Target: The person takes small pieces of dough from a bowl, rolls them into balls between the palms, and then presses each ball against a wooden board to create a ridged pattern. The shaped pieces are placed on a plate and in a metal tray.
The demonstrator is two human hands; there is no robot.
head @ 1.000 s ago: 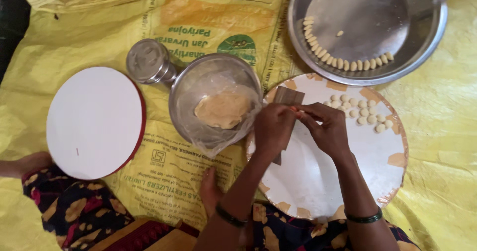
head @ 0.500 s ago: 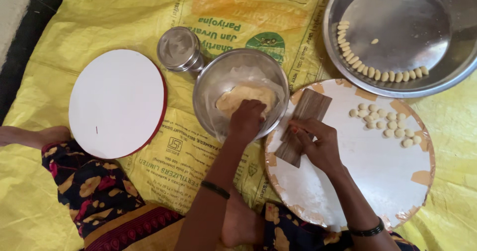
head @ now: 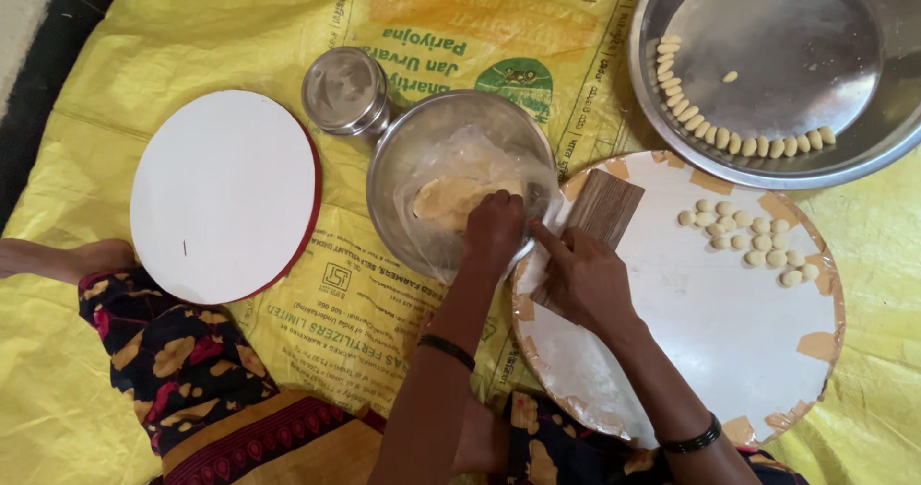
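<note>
My left hand [head: 494, 231] reaches into a steel bowl [head: 389, 173] lined with clear plastic, its fingers closed on a lump of pale dough [head: 446, 200]. My right hand [head: 585, 279] lies on a small ribbed wooden board [head: 604, 207] and holds it, index finger stretched out. The ribbed board rests on the left part of a round white board [head: 729, 351]. Several small shaped dough pieces [head: 753, 240] sit in a cluster on that round board, to the right of my right hand.
A large steel plate [head: 796, 53] at the top right holds a curved row of dough pieces [head: 710, 135]. A small steel container [head: 343, 90] stands by the bowl. Another round white board [head: 223, 197] lies at the left on the yellow sack mat [head: 192, 34].
My left hand left the ribbed board and went into the bowl onto the dough. My right hand stayed on the ribbed board. The camera shifted, so everything sits further right.
</note>
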